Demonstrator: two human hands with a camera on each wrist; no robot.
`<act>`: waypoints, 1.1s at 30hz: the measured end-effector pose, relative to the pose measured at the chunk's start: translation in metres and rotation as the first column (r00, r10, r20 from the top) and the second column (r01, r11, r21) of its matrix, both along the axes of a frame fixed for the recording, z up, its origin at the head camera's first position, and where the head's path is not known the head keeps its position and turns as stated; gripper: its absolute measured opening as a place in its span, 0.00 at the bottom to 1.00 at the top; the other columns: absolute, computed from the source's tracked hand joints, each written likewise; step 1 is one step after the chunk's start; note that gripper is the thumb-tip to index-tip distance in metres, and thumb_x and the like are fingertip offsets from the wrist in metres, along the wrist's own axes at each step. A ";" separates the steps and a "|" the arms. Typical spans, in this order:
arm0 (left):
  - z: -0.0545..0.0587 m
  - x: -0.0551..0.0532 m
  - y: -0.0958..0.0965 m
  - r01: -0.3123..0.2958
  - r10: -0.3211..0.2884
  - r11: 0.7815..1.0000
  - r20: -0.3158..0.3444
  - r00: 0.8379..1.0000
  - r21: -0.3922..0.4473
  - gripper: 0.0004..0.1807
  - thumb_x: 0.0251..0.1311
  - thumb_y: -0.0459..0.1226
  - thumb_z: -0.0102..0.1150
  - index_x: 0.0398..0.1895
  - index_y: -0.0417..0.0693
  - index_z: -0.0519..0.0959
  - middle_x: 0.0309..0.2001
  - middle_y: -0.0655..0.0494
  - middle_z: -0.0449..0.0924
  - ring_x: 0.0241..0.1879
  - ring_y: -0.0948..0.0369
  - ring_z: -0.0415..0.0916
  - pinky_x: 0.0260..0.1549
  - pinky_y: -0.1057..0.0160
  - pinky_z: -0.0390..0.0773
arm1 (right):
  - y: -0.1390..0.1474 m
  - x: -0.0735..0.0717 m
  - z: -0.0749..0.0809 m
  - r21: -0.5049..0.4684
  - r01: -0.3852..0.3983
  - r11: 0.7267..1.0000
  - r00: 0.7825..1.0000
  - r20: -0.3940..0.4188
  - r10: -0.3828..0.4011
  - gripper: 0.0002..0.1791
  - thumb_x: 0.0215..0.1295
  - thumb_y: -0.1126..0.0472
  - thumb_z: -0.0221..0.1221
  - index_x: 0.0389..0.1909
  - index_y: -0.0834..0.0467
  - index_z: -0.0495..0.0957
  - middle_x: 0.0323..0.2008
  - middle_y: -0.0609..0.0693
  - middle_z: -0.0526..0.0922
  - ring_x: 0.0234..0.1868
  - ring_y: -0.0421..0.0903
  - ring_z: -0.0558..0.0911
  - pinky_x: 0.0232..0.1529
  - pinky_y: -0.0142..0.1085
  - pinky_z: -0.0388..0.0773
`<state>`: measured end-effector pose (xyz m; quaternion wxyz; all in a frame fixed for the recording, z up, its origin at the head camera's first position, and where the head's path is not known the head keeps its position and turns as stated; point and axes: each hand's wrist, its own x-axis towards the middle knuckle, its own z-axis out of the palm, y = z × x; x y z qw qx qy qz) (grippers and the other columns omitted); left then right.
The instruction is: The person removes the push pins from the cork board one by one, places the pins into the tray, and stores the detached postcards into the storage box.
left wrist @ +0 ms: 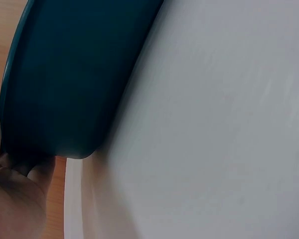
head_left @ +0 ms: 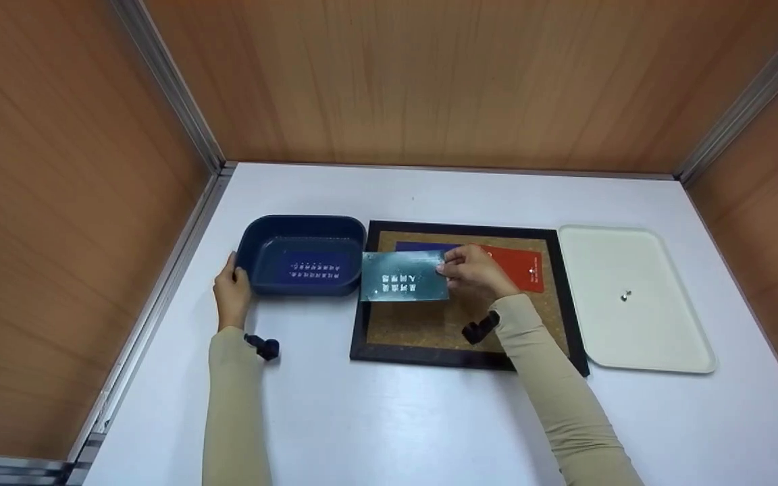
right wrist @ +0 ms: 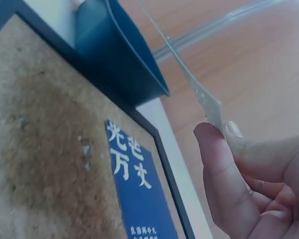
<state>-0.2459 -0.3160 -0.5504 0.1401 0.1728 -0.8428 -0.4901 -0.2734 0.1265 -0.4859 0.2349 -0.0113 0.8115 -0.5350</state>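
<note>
My right hand (head_left: 475, 270) pinches a dark teal card (head_left: 406, 275) with white writing by its right edge, between thumb and fingers. In the head view the card overlaps the left part of a black-framed cork board (head_left: 416, 331). Seen edge-on in the right wrist view, the card (right wrist: 202, 97) is lifted above the board. My left hand (head_left: 231, 297) grips the left end of a dark blue plastic basin (head_left: 301, 290). Inside the basin lies a dark blue card (head_left: 311, 263) with white writing. A blue card (right wrist: 139, 184) and a red card (head_left: 521, 266) are on the board, partly covered in the head view.
A white tray (head_left: 639, 304) stands right of the board, with a few small shiny metal pieces (head_left: 625, 295) on it. Basin, board and tray sit side by side on a white table (head_left: 335, 412). Wooden panels (head_left: 429, 88) enclose the back and sides.
</note>
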 end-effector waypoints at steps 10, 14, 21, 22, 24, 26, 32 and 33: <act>-0.001 -0.001 0.000 0.002 -0.002 1.000 0.001 1.000 0.023 0.27 0.72 0.32 0.32 0.73 0.39 0.56 0.72 0.41 0.57 0.33 0.57 0.63 0.45 0.61 0.67 | -0.024 -0.009 0.010 -0.067 0.090 0.994 0.995 0.045 -0.087 0.25 0.62 0.64 0.63 0.59 0.67 0.70 0.49 0.60 0.77 0.31 0.40 0.82 0.45 0.39 0.84; 0.000 -0.002 0.000 0.019 -0.018 0.999 -0.003 1.000 0.048 0.27 0.72 0.32 0.31 0.73 0.38 0.54 0.73 0.40 0.54 0.63 0.51 0.65 0.67 0.56 0.63 | -0.034 -0.013 0.012 -0.098 0.099 0.990 0.995 0.038 -0.096 0.26 0.63 0.66 0.62 0.61 0.69 0.70 0.52 0.63 0.77 0.29 0.39 0.83 0.49 0.44 0.82; -0.003 -0.003 -0.002 0.009 -0.009 0.999 0.009 1.000 0.036 0.27 0.72 0.32 0.32 0.73 0.37 0.55 0.72 0.40 0.55 0.73 0.50 0.51 0.72 0.54 0.55 | -0.051 -0.014 0.014 -0.128 0.098 0.987 0.995 0.033 -0.095 0.25 0.62 0.67 0.62 0.60 0.68 0.71 0.50 0.63 0.79 0.29 0.41 0.84 0.50 0.46 0.81; -0.003 -0.003 -0.003 0.006 -0.006 0.999 0.010 1.000 0.032 0.27 0.72 0.32 0.32 0.73 0.37 0.55 0.72 0.40 0.55 0.73 0.50 0.51 0.72 0.53 0.56 | -0.054 -0.014 0.014 -0.135 0.092 0.986 0.996 0.032 -0.089 0.25 0.63 0.67 0.62 0.61 0.68 0.70 0.50 0.63 0.78 0.30 0.41 0.84 0.51 0.46 0.81; -0.003 -0.002 -0.003 0.004 -0.005 1.000 0.011 1.000 0.031 0.27 0.72 0.32 0.32 0.73 0.37 0.55 0.72 0.40 0.55 0.73 0.50 0.52 0.72 0.53 0.56 | -0.058 -0.014 0.015 -0.145 0.085 0.986 0.996 0.032 -0.081 0.26 0.63 0.67 0.61 0.62 0.68 0.69 0.51 0.63 0.78 0.30 0.40 0.84 0.49 0.44 0.82; -0.002 -0.001 -0.003 0.003 -0.003 1.000 0.009 1.000 0.028 0.27 0.72 0.32 0.32 0.73 0.37 0.55 0.72 0.40 0.55 0.72 0.51 0.53 0.71 0.52 0.57 | -0.064 -0.014 0.015 -0.155 0.077 0.985 0.997 0.032 -0.073 0.27 0.64 0.67 0.61 0.63 0.69 0.68 0.52 0.64 0.77 0.30 0.41 0.84 0.50 0.43 0.82; -0.001 0.000 -0.003 0.003 -0.003 1.000 0.005 1.000 0.030 0.27 0.71 0.32 0.32 0.73 0.37 0.56 0.72 0.40 0.55 0.65 0.52 0.62 0.65 0.55 0.63 | -0.081 -0.017 0.017 -0.157 0.061 0.986 0.998 0.016 -0.059 0.26 0.64 0.69 0.60 0.63 0.70 0.67 0.54 0.65 0.76 0.33 0.42 0.84 0.46 0.38 0.84; -0.001 0.000 -0.003 0.003 -0.003 1.000 0.004 1.000 0.030 0.27 0.71 0.32 0.32 0.73 0.37 0.56 0.72 0.40 0.55 0.60 0.51 0.64 0.62 0.56 0.65 | -0.084 -0.018 0.017 -0.155 0.059 0.986 0.998 0.010 -0.058 0.26 0.64 0.69 0.59 0.63 0.70 0.67 0.54 0.65 0.76 0.34 0.44 0.84 0.45 0.37 0.84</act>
